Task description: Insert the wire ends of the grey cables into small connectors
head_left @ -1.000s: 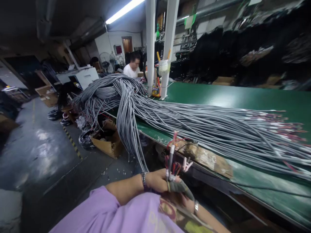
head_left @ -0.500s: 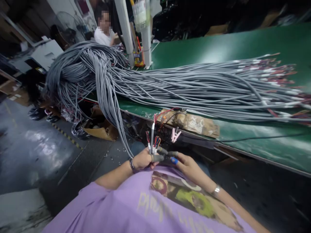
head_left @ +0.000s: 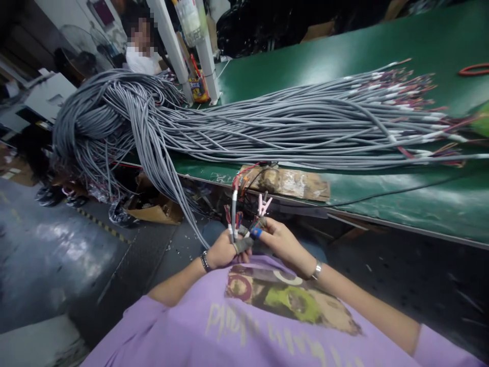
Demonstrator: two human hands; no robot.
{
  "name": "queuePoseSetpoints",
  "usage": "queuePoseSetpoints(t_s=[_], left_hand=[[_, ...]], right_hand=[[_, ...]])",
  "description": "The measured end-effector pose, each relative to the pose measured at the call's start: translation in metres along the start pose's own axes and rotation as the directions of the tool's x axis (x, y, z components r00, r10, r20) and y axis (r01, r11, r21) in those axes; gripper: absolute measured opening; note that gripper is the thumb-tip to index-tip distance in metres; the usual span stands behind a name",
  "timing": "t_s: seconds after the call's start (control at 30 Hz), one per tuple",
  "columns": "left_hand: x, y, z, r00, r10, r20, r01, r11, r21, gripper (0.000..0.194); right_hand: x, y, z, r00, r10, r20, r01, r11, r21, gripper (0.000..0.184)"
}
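The left hand's fingers [head_left: 243,245] grip grey cable ends [head_left: 233,224]; the right hand's [head_left: 284,246] pinch beside them at the counter's [head_left: 385,191] near edge.

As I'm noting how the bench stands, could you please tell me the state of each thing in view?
Left hand: closed on cables
Held cables: stripped at the ends, coloured wires showing
Right hand: fingers bent, grip unclear
Cable pile: partly hanging off the table, right-hand ends stripped
Pink clip: upright, clamped or not unclear
Cardboard box: open
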State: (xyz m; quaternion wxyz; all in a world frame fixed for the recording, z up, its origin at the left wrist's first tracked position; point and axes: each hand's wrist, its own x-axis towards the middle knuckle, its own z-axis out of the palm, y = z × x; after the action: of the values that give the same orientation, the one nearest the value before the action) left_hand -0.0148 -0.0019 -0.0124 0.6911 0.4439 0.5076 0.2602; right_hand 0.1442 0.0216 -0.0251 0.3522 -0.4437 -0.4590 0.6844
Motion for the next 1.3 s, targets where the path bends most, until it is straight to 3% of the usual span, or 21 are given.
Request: queuePoseSetpoints(t_s=[0.2, 0.4, 0.5, 0.6, 0.83, 0.93, 1.13, 1.3], left_hand=[[0.005, 0.001, 0.004, 0.997, 0.070, -0.013, -0.071, 0.996, -0.049, 0.056], [0.004, 0.007, 0.005, 0.999, 0.034, 0.035, -0.037, 0.994, 0.105, 0.050], [0.005, 0.004, 0.006, 0.999, 0.004, -0.031, -0.001, 0.997, 0.080, 0.041], [0.007, 0.003, 0.007, 0.993, 0.002, -0.114, 0.000, 1.000, 0.016, 0.041], [0.006, 0.002, 0.009, 0.984, 0.058, -0.169, -0.068, 0.996, -0.053, 0.042], [0.008, -0.001, 0.010, 0.970, 0.083, -0.229, -0.118, 0.983, -0.141, 0.046], [0.011, -0.001, 0.014, 0.960, 0.035, -0.278, -0.119, 0.950, -0.289, 0.048], [0.011, 0.005, 0.016, 0.947, 0.039, -0.319, -0.149, 0.933, -0.328, 0.047]], right_hand=[[-0.009, -0.008, -0.003, 0.999, 0.025, 0.034, -0.028, 0.995, 0.095, 0.034], [-0.006, -0.006, -0.004, 0.999, 0.034, -0.030, -0.031, 0.995, 0.092, 0.038], [-0.002, -0.010, -0.002, 0.999, 0.006, -0.037, -0.005, 0.999, 0.051, 0.040], [0.000, -0.011, 0.000, 0.998, 0.063, 0.024, -0.063, 0.997, 0.039, 0.041], [-0.001, -0.004, 0.001, 0.990, 0.139, -0.006, -0.133, 0.962, 0.237, 0.042], [-0.003, -0.005, 0.003, 0.993, 0.108, -0.048, -0.091, 0.959, 0.268, 0.044], [-0.005, -0.003, 0.003, 0.997, 0.007, -0.082, 0.006, 0.987, 0.158, 0.040], [-0.008, -0.004, 0.005, 0.998, -0.063, -0.017, 0.065, 0.983, 0.173, 0.039]])
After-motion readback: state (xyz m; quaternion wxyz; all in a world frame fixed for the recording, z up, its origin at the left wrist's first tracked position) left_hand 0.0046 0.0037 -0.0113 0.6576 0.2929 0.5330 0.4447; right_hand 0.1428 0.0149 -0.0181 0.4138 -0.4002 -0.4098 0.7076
